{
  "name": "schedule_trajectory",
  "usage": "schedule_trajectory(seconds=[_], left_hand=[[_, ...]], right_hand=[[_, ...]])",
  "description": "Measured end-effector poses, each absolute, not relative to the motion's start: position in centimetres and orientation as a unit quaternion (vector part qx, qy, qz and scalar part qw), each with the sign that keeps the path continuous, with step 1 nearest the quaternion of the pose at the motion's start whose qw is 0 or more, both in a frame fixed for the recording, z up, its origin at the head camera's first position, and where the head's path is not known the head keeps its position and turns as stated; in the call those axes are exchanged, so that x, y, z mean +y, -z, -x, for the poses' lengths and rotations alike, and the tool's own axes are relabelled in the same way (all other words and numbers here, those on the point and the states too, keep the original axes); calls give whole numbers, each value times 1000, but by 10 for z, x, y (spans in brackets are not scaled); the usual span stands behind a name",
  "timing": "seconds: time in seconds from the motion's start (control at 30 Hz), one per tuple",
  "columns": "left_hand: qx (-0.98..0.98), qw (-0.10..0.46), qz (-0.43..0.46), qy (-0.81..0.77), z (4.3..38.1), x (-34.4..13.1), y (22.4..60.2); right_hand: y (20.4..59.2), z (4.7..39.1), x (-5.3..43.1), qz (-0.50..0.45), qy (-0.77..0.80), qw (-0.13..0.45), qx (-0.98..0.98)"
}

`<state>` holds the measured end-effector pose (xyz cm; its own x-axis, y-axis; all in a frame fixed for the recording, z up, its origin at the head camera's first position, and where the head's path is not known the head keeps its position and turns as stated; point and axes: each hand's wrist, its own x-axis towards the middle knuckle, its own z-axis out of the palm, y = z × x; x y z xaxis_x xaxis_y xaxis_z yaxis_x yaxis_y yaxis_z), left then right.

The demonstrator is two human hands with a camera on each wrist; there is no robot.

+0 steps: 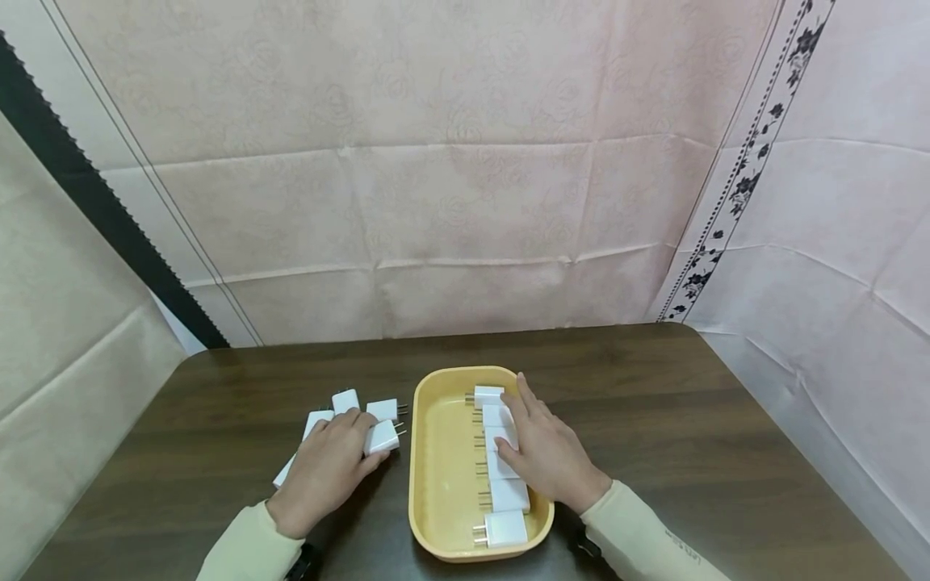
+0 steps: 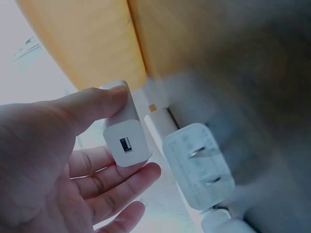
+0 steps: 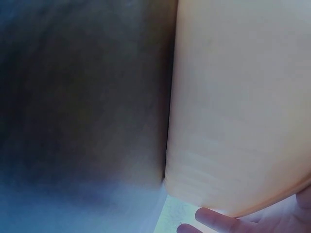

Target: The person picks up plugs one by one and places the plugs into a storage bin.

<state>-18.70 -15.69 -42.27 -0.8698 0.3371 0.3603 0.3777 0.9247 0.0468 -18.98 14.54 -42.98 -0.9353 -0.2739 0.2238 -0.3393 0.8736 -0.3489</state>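
Note:
My left hand (image 1: 327, 468) pinches a white USB plug charger (image 1: 382, 436) between thumb and fingers, left of the yellow tray (image 1: 443, 464). In the left wrist view this charger (image 2: 127, 143) shows its USB port. Around that hand lie several more white chargers (image 1: 381, 410); one charger (image 2: 197, 167) has its two prongs facing up toward the camera. Over the tray's right rim, my right hand (image 1: 555, 456) lies with fingers extended along a row of white chargers (image 1: 508, 494), partly covering them. The row's prongs point left.
Tray and loose chargers rest on a dark wooden table (image 1: 639, 387). Behind it hangs a pale patterned cloth (image 1: 465, 202), with more cloth at both sides. Bare tray floor shows left of the charger row.

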Motion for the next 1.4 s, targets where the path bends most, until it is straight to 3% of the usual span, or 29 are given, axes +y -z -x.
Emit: schedule_trajectory(seconds=[0.5,1.17,1.4], left_hand=[[-951,239,186,57,174,-153,405],[-956,195,190,106,162,-133,391],[-944,207,224,123,159,-128,397]], right_hand=[[431,188,144,-154,-197,77,-965],[429,189,145,-149,-199,65,-966],[429,190,145,-151,-197,67,-966]])
